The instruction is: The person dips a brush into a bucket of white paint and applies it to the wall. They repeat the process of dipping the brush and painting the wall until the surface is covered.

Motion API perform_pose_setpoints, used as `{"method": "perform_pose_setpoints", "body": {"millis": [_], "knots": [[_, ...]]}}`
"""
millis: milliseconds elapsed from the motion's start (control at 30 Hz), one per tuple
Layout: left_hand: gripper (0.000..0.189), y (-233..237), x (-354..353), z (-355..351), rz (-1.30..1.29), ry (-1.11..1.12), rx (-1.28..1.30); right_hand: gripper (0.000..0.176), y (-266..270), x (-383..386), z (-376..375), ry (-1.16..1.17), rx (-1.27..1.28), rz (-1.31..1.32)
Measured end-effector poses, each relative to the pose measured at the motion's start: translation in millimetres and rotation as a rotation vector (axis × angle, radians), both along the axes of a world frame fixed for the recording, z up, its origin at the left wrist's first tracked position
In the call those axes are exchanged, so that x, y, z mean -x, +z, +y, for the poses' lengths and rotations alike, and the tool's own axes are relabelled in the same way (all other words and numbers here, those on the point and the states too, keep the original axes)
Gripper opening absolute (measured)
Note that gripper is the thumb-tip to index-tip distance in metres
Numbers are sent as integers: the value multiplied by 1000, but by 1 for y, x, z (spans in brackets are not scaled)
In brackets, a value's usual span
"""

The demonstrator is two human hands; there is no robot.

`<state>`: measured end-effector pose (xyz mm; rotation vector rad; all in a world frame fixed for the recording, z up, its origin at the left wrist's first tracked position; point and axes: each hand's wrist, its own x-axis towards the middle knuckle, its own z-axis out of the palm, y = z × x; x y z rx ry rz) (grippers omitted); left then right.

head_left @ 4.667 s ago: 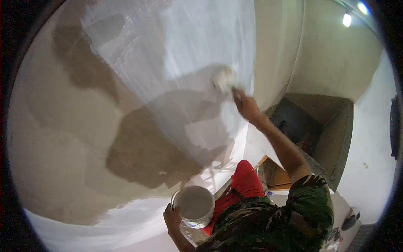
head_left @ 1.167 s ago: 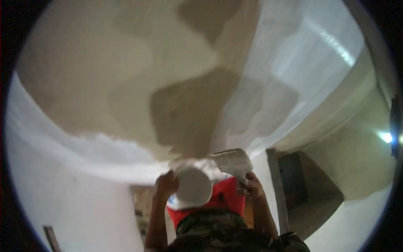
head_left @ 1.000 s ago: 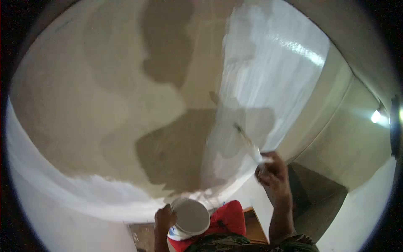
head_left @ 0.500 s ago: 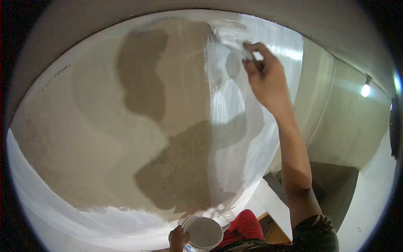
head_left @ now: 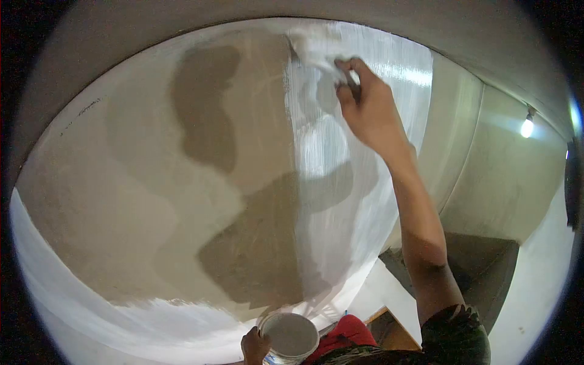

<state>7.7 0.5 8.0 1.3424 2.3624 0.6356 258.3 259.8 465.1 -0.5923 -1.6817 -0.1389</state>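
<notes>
Gripping brush (head_left: 317, 52), right hand (head_left: 372, 109) high

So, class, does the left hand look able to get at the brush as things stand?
Probably not: the left hand is taken up holding the bucket low in view, while the brush is in the right hand, high up near the top of the wall.
</notes>
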Motion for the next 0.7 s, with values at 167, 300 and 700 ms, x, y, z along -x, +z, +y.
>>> {"method": "perform_pose_setpoints", "body": {"millis": [167, 300, 700], "knots": [[29, -2, 3, -2, 46, -42, -70, 23, -34, -25, -45, 95, 384, -52], [29, 0, -1, 0, 47, -49, -36, 23, -11, -13, -20, 17, 103, 12], [27, 27, -11, 3, -15, 11, 71, 24, -13, -15, -45, 41, 293, -71]]}}
